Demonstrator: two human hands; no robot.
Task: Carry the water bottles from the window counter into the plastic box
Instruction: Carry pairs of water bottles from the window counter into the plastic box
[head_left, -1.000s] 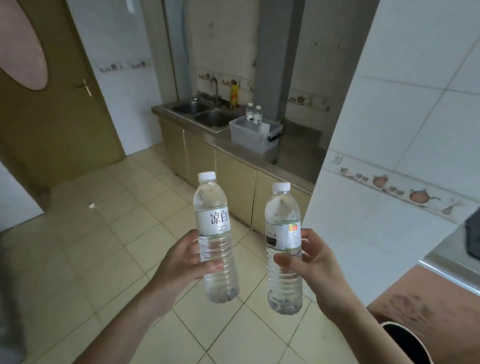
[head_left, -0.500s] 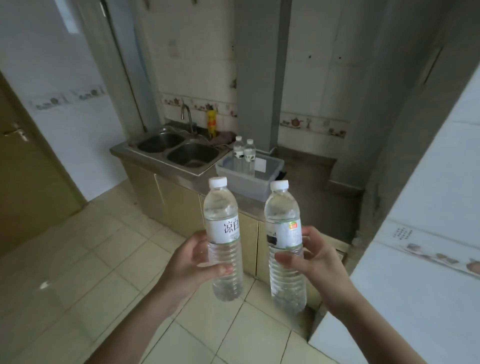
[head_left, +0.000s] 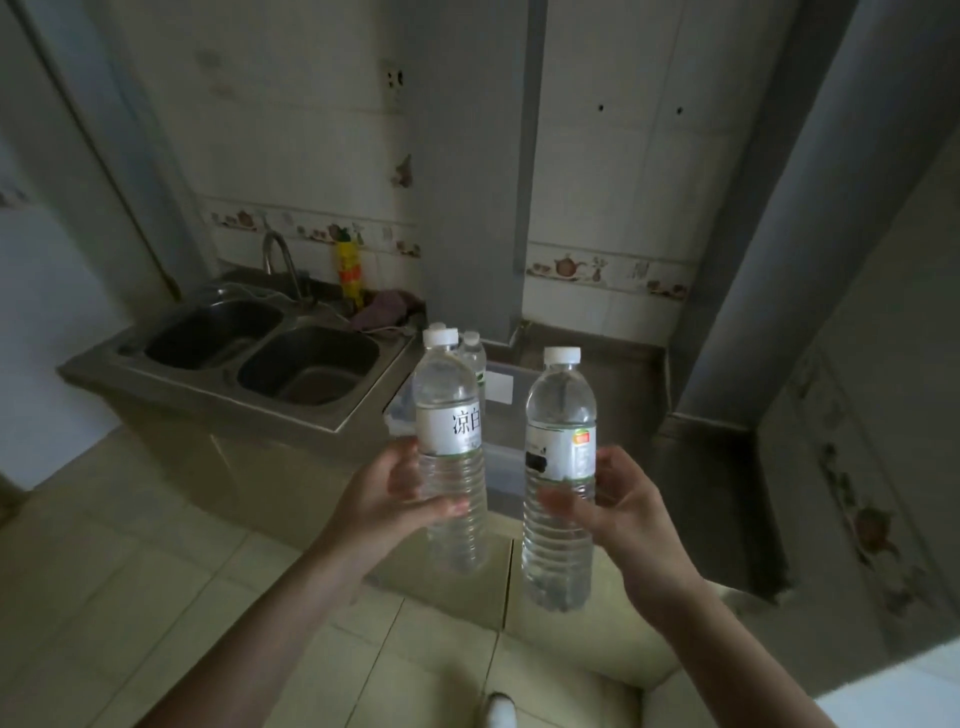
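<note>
Each of my hands holds one clear water bottle upright in front of me. My left hand (head_left: 387, 496) grips the left bottle (head_left: 451, 415), which has a white cap and a white label with dark characters. My right hand (head_left: 621, 501) grips the right bottle (head_left: 561, 421), white-capped with a white and green label. Behind them on the steel counter stands the clear plastic box (head_left: 501, 410), mostly hidden by the held bottles. Inside it stand two more bottles; one (head_left: 474, 353) shows behind the left bottle, the other only as a cap.
A double steel sink (head_left: 260, 348) with a tap (head_left: 278, 260) lies left of the box. A yellow bottle (head_left: 349, 270) and a purple cloth (head_left: 382, 314) sit behind the sink. A grey pillar (head_left: 472, 171) rises behind the box. A tiled wall (head_left: 857, 415) closes the right side.
I have come closer to the counter; the sink and box look larger and nearer. Both bottles stay upright in my hands and now overlap the box in view.
</note>
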